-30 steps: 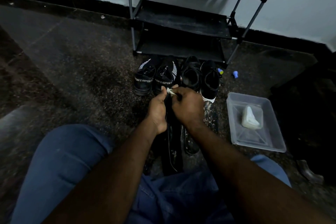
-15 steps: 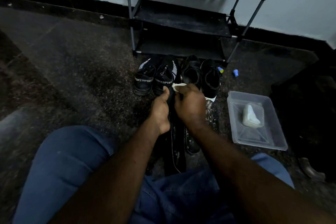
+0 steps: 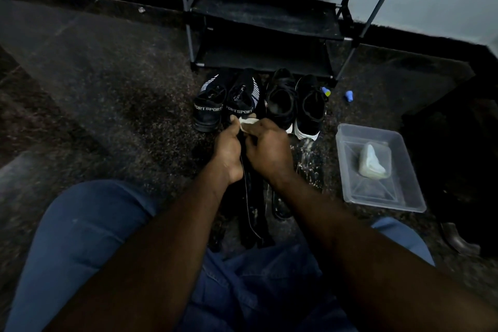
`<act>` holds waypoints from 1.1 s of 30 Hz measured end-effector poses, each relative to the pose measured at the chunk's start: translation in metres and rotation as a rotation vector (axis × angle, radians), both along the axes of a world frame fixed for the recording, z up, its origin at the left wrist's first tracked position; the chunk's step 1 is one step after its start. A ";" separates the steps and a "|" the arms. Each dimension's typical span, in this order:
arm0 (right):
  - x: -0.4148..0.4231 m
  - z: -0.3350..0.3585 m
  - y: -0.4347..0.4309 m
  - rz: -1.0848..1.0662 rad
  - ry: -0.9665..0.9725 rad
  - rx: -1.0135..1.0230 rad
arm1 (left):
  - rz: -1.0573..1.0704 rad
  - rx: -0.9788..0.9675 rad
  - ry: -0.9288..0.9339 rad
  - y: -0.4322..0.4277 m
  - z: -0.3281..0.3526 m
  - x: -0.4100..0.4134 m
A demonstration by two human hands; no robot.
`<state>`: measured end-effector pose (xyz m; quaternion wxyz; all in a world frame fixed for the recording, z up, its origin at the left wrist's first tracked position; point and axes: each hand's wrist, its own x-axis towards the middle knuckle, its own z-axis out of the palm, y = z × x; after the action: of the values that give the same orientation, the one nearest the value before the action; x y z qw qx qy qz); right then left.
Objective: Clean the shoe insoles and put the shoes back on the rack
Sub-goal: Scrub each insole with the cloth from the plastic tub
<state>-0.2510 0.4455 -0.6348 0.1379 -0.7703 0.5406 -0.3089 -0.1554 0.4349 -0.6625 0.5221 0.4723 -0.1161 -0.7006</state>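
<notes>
Cleaning is midway, I judge: my left hand (image 3: pixel 229 153) grips an insole (image 3: pixel 253 224) in front of the rack (image 3: pixel 264 16), and my right hand (image 3: pixel 269 151) pinches a cloth (image 3: pixel 249 122) against its top end. Four shoes (image 3: pixel 242 100) sit on the floor before the rack, none shelved yet.

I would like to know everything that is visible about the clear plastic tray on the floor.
The tray is a shallow rectangular box of clear plastic with a raised rim and rounded corners. It lies flat on the dark speckled floor, right of the shoes and apart from them. One pale, whitish lump rests inside, perhaps soap or a cloth; I cannot tell which. Nothing else touches it.
</notes>
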 end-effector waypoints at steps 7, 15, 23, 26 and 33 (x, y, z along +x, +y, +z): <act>-0.014 -0.007 -0.015 -0.136 0.081 0.023 | -0.069 0.022 -0.019 -0.003 -0.008 -0.003; -0.012 -0.003 -0.022 -0.061 0.154 0.043 | -0.048 0.067 -0.067 -0.010 0.001 -0.003; -0.009 0.003 -0.014 -0.037 0.093 0.006 | -0.050 0.045 -0.081 -0.015 0.015 -0.008; -0.014 0.008 -0.020 -0.107 0.089 0.002 | -0.096 0.037 -0.119 -0.014 0.025 -0.005; -0.004 0.014 -0.009 0.068 0.071 -0.003 | -0.029 0.003 -0.063 -0.008 0.020 0.007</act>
<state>-0.2546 0.4362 -0.6208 0.1280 -0.7988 0.5184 -0.2773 -0.1488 0.4265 -0.6422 0.5073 0.4931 -0.1383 -0.6931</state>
